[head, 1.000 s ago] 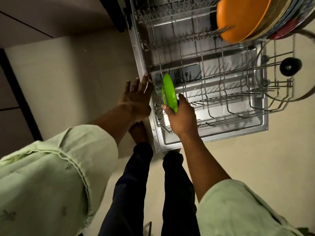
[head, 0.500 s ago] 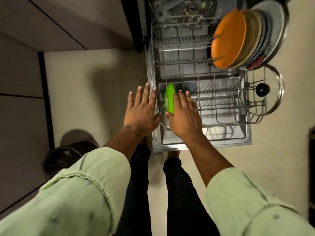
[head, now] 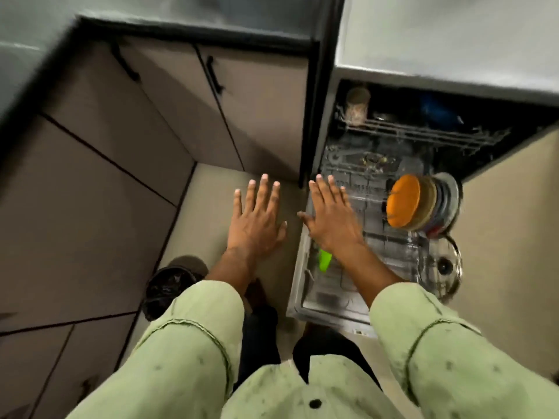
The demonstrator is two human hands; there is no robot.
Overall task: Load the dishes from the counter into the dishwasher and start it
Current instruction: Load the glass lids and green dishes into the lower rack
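The dishwasher's lower rack (head: pixel 305 285) is pulled out over the open door. A green plate (head: pixel 325 260) stands on edge near its front left, partly hidden by my right wrist. An orange plate (head: pixel 403 204) leads a row of upright plates at the right, with a glass lid (head: pixel 444 266) in front of them. My left hand (head: pixel 257 220) is raised over the floor, fingers straight, holding nothing. My right hand (head: pixel 328 214) hovers flat above the rack's left side, also holding nothing.
The upper rack (head: pixel 423 134) inside the dishwasher holds a cup (head: pixel 357 105). Cabinets with black handles (head: pixel 214 74) stand to the left under a grey counter (head: pixel 438 34). A black bin (head: pixel 169 287) sits on the floor by my left sleeve.
My right hand has let go of the green plate, which stays standing in the rack. Both hands have lifted with straight fingers. The view has tilted up and pulled back.
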